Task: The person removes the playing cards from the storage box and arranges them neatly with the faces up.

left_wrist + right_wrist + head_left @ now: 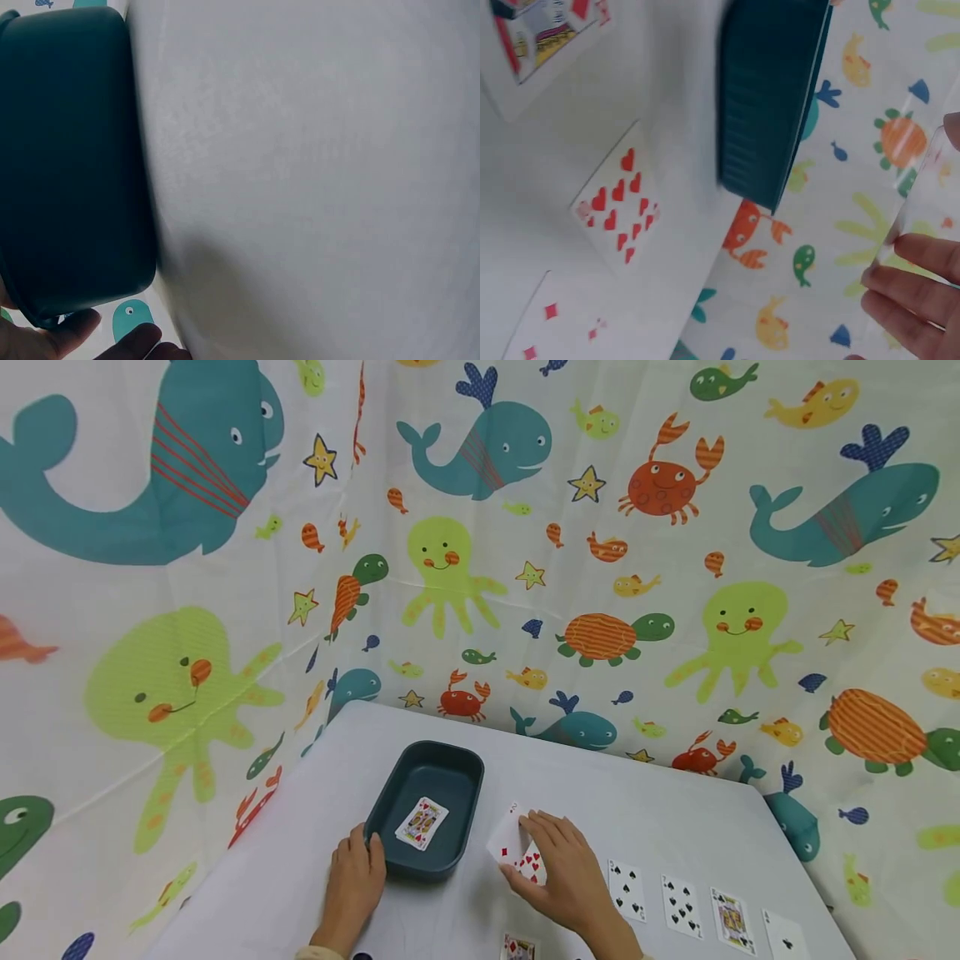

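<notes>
"So, what's the right hand (561,872) doing?"
"Pinching a playing card (506,837) by its edges, above a hearts card (619,202) on the surface (660,810)."
"And the left hand (352,875)?"
"Gripping the teal bin (423,869) at its near-left corner; a card stack (422,822) lies inside."
"What might go wrong?"
"With so slight a pinch, the playing card could slip, I'd judge. A low sweep might drag the hearts card askew; jerking the bin could spread the stack."

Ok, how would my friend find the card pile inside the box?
On the white table, find the dark teal box that the left hand touches. Inside lies a small card pile, topped by a heart face card. Only these cards have walls around them; other cards lie outside, one in the right hand.
</notes>
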Motion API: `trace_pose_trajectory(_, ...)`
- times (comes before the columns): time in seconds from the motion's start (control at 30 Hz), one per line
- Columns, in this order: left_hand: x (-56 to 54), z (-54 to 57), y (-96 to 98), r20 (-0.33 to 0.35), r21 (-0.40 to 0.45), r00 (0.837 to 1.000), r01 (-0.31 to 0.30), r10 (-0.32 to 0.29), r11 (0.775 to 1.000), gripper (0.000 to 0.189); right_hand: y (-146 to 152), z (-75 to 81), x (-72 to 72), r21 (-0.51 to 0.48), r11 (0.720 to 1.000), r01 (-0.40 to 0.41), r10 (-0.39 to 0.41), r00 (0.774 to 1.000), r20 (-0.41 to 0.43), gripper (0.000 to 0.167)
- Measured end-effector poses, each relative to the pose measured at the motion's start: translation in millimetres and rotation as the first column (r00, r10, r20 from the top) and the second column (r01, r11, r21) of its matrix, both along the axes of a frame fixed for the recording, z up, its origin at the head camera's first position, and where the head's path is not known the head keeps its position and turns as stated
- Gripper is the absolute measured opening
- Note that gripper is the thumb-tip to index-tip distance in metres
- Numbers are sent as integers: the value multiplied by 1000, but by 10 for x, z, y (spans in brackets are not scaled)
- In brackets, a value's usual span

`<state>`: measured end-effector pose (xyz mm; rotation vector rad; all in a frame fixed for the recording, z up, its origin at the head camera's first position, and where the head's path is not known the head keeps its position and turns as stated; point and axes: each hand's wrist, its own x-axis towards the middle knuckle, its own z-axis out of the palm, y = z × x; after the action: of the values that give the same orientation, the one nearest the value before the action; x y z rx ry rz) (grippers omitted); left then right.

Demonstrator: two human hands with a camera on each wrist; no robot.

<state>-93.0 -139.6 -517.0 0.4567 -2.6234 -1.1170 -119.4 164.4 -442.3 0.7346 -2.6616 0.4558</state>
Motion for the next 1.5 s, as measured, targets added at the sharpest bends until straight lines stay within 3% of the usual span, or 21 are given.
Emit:
trace_pose_trajectory(0.3, -4, -20, -7, 9, 1, 1000, -2, 2, 1000, 45, 243, -150, 157, 9, 1000, 25, -25, 1000, -10, 66)
trace_pose_trajectory(0.47, -2, 6, -5, 15, 0, 1000, -5, 5, 1000, 46, 397, -234, 262, 53, 997, 53, -54, 998, 23, 67)
trace_pose_trajectory(0.57, -3, 19, -7, 27, 2, 1000, -5, 5, 1000, 46, 507, -281, 312, 86, 995, 55, -55, 998, -2, 67)
trace_pose_trajectory(0.77, -2, 33, -11, 32, 1, 999, 1, -1, 1000, 47, 724, -390, 380, 129, 992, -3, 25, 986, -167, 70)
trace_pose_trajectory(0.87, -2, 37, -8, 28, 0, 1000, 2, -2, 1000, 47, 801, -438, 421, 140, 990, -10, 39, 978, -206, 69)
trace_pose_trajectory(1.03, -9, 10, -2, 8, -8, 1000, -8, 8, 1000, 46, 937, -529, 492, 155, 987, -32, 64, 976, -206, 65)
trace_pose_trajectory(1.13, -11, 9, -5, 26, -4, 1000, -5, 5, 1000, 47, 1054, -615, 498, 203, 973, -106, 153, 961, -231, 67)
trace_pose_trajectory(1.27, -13, 26, -10, 55, 5, 998, 14, -14, 1000, 49, 1182, -710, 510, 287, 934, -213, 280, 935, -216, 68)
trace_pose_trajectory(1.5, -11, 28, -10, 44, 4, 999, 2, -2, 1000, 50, 1251, -770, 637, 357, 905, -230, 279, 956, -90, 56)
